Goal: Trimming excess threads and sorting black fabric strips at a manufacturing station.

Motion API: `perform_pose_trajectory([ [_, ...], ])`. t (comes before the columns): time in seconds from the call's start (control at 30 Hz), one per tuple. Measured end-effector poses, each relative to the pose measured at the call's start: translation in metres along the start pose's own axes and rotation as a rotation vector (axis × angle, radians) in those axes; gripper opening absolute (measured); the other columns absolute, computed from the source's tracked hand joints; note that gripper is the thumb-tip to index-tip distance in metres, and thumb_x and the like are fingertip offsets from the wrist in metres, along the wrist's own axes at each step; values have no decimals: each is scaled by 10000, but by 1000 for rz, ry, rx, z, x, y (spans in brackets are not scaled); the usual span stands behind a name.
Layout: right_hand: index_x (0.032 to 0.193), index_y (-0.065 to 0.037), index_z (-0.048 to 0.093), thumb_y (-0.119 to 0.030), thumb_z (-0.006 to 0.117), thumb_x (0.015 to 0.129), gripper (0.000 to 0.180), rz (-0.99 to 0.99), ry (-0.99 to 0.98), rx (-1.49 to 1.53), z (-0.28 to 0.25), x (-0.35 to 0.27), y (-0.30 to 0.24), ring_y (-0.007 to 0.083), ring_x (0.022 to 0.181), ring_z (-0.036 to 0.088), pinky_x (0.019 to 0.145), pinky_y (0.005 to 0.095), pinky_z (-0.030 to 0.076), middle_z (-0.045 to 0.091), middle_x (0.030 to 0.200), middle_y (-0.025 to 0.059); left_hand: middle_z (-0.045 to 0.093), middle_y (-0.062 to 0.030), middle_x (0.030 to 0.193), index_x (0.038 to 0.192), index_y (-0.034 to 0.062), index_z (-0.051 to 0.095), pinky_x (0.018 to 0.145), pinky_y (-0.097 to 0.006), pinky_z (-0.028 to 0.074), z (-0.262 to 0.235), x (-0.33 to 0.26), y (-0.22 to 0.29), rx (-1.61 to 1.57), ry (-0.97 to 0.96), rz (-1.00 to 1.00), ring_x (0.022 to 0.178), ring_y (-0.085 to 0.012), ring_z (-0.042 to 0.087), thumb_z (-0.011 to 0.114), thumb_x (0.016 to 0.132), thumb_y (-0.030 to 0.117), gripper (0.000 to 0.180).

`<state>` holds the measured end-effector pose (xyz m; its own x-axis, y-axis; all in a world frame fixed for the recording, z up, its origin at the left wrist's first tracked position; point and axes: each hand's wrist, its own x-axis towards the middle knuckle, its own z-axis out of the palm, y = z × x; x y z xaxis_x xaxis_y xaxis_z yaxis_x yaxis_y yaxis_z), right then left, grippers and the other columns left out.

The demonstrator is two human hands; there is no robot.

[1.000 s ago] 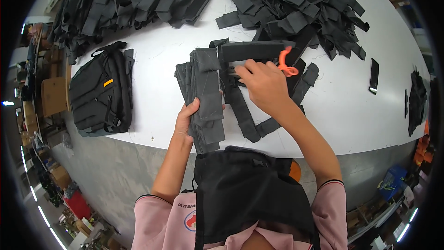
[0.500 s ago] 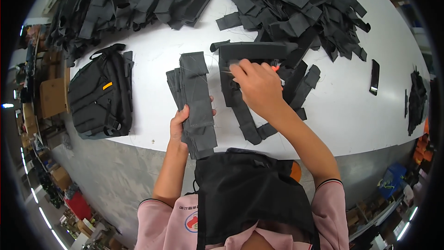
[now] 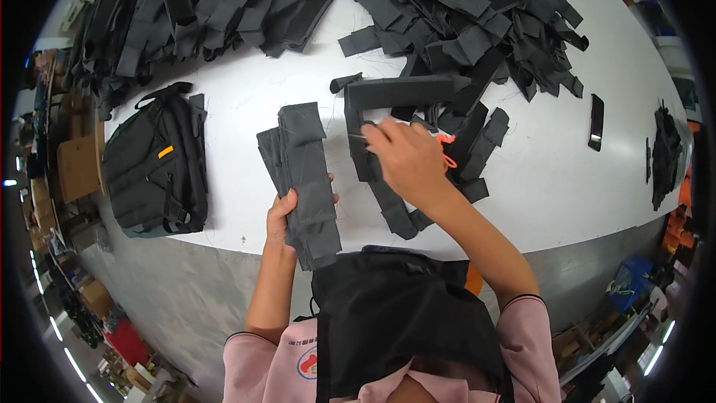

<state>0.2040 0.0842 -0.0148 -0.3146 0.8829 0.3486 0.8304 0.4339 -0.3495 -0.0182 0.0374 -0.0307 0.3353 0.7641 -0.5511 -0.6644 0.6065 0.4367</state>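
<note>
Backpack (image 3: 153, 164), black with a small orange tab, flat on the white tabletop (image 3: 246, 112) at far left, below a long heap of dark fabric pieces (image 3: 201, 7) along the far edge. Left hand (image 3: 287, 213) near the tabletop's front edge, fingers clamped around the lower part of a grey folded fabric stack (image 3: 306, 179), upper end lying on the tabletop, lower end hanging past the edge. Right hand (image 3: 406, 160) just beside, curled shut over small orange-handled snips (image 3: 446, 151), mostly hidden, above a loose cluster of black strap pieces (image 3: 406, 93). Larger pile of cut black straps (image 3: 485, 15) spread behind. Single black strip (image 3: 595, 122) alone further right, well apart. Dark bundle (image 3: 666, 153) at the far right rim.
</note>
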Motion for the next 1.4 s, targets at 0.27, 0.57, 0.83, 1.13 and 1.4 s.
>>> perform_pose_trajectory([
  [0.27,912,-40,577,-70,644,718,208,364,-42,277,7,-13,4,198,649,580,590,303,450,561,826,58,535,-220,1117,1247,-60,366,712,-417,549,-12,-2,13,36,11,60,907,-351,605,715,686,260,734],
  [0.57,654,-166,385,-233,641,828,317,1368,641,2016,85,20,56,56,381,214,376,238,150,247,481,-69,562,-141,1110,1208,-46,424,828,-330,497,68,63,46,403,-9,197,904,-229,607,718,629,163,683],
  [0.83,702,-111,421,-94,592,815,206,1277,629,1557,0,-24,21,31,423,270,400,220,170,336,535,-59,614,-105,964,1064,-34,554,782,-304,481,121,72,53,715,-109,189,848,-180,598,742,608,172,534],
  [1.13,806,-30,536,-92,661,726,161,813,206,717,-53,-73,-36,226,583,573,523,300,437,539,643,97,592,-76,963,1131,-21,495,768,-266,473,95,25,-53,500,-86,-119,863,-145,578,717,718,142,496],
  [1.4,965,-11,572,-129,598,821,189,488,255,856,-3,-63,-54,257,659,595,571,307,467,562,871,90,611,-82,930,1090,-17,549,726,-275,498,48,27,-42,310,42,-104,806,-162,605,581,842,251,366],
])
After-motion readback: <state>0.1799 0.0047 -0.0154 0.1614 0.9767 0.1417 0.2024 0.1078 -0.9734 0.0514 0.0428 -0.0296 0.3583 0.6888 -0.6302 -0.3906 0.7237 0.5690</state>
